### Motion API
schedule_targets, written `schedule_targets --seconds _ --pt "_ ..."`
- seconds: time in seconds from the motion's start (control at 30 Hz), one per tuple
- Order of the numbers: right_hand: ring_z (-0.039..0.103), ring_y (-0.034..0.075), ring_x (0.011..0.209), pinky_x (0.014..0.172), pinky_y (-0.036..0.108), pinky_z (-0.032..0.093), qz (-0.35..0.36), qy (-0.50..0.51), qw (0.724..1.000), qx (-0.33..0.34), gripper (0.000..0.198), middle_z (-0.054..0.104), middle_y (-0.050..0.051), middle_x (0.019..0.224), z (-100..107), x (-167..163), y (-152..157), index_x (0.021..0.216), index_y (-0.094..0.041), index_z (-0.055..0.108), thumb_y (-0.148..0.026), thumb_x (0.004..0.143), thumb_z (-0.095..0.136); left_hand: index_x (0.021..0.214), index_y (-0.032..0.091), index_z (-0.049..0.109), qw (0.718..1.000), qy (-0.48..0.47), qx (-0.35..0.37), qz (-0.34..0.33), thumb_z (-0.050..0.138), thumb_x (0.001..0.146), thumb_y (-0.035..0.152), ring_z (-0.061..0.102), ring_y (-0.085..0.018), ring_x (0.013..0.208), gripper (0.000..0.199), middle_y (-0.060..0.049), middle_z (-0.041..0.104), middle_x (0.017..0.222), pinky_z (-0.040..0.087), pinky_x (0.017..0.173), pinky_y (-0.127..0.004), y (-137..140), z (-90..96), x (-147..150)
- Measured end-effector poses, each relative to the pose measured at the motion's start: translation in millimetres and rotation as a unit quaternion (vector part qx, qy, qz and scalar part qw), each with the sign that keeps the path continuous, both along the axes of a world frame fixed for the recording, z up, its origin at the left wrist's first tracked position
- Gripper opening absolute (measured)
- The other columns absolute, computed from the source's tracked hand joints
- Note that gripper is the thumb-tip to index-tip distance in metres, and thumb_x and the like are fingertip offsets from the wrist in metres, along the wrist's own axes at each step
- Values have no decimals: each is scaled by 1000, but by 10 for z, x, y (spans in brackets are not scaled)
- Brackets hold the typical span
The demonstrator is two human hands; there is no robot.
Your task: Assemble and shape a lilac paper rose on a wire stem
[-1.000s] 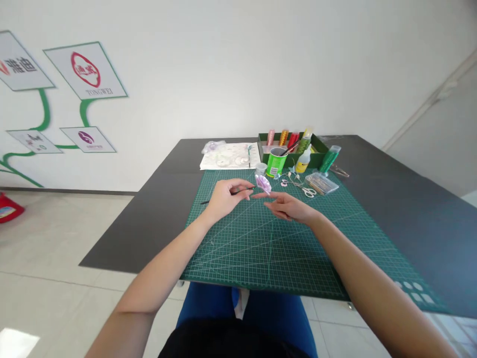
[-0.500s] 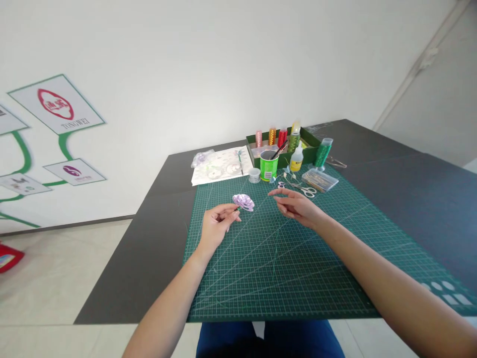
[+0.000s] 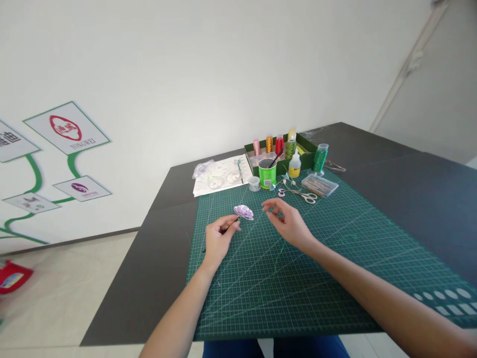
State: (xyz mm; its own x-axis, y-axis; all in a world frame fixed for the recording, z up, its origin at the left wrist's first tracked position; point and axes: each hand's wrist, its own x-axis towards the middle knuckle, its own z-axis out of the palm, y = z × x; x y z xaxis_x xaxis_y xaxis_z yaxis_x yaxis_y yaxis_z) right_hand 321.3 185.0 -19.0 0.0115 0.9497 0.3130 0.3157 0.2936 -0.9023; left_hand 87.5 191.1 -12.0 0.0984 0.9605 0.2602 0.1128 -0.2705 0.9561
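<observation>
A purple layered-petal flower [image 3: 243, 213] is upright on a thin dark stem, pinched between the thumb and fingers of my left hand [image 3: 220, 235]. The stem's lower end sticks out behind that hand. To the right of the flower, apart from it, is my right hand [image 3: 285, 221], its fingers bent and drawn toward the thumb. A fine green thread [image 3: 276, 263] runs from beneath the right hand down over the green cutting mat [image 3: 316, 303]. Where the fingers grip the thread is too fine to see clearly.
Beyond my hands are scissors [image 3: 307, 197], a green can [image 3: 267, 178] with brushes, a glue bottle [image 3: 294, 166], a clear case [image 3: 319, 185] and a small wire spool [image 3: 254, 184]. A green box [image 3: 309, 161] has several thread spools. White sheets [image 3: 203, 189] lie at back left.
My right hand has drawn back slightly, its fingers more bent. The left hand has turned the flower a little, showing more stem. The whole view has shifted.
</observation>
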Motion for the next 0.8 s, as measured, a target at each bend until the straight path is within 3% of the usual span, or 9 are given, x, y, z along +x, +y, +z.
schedule_targets --seconds 0.17,0.27,0.37,0.43,0.5,0.57,0.7,0.8 --pt "70 17 74 70 36 60 180 80 975 -107 39 70 16 135 -115 -307 -187 129 -19 63 -34 93 65 99 17 82 1000 16 20 -6 79 86 30 77 -19 68 19 -6 82 79 63 68 -29 -24 -21 21" --pt "72 15 73 68 35 60 232 117 955 -142 55 68 18 138 -169 -427 -278 145 -20 54 -37 95 65 100 16 82 1000 20 22 0 77 87 28 79 -20 73 19 -7 83 83 64 72 -29 -23 -34 24" --pt "67 15 63 47 25 47 242 119 942 -197 66 75 11 107 -162 -466 -343 155 -17 45 -44 98 62 101 16 82 1000 13 25 9 77 88 29 80 -21 73 19 -6 82 81 65 73 -30 -6 -51 16" --pt "54 13 51 41 23 36 233 107 942 -216 67 65 0 72 -133 -448 -356 155 -13 47 -48 100 60 100 16 82 1000 5 26 13 77 88 30 80 -21 72 19 -6 82 79 65 73 -30 13 -63 7" --pt "40 11 44 43 23 32 214 97 951 -201 62 46 -9 54 -101 -409 -341 148 -10 56 -50 102 56 100 16 82 1000 2 26 16 77 89 31 79 -21 71 19 -6 81 78 64 72 -30 33 -74 -1" --pt "33 10 44 45 25 29 192 77 963 -170 55 37 -10 51 -75 -361 -307 139 -9 65 -51 104 53 99 16 82 999 2 26 19 77 89 30 79 -21 71 18 -6 81 78 63 71 -29 48 -85 -7" --pt "29 11 47 48 27 21 164 -40 982 -78 43 42 -6 56 -55 -280 -224 124 -13 76 -44 104 54 100 17 82 999 8 26 19 75 90 26 79 -20 70 16 -5 81 76 63 71 -29 49 -97 -5" --pt "28 11 48 49 28 20 181 -111 977 -28 41 48 -3 58 -63 -244 -173 125 -13 77 -37 106 50 102 18 82 998 34 40 25 74 92 23 79 -20 71 14 -4 82 78 63 71 -29 27 -87 8"
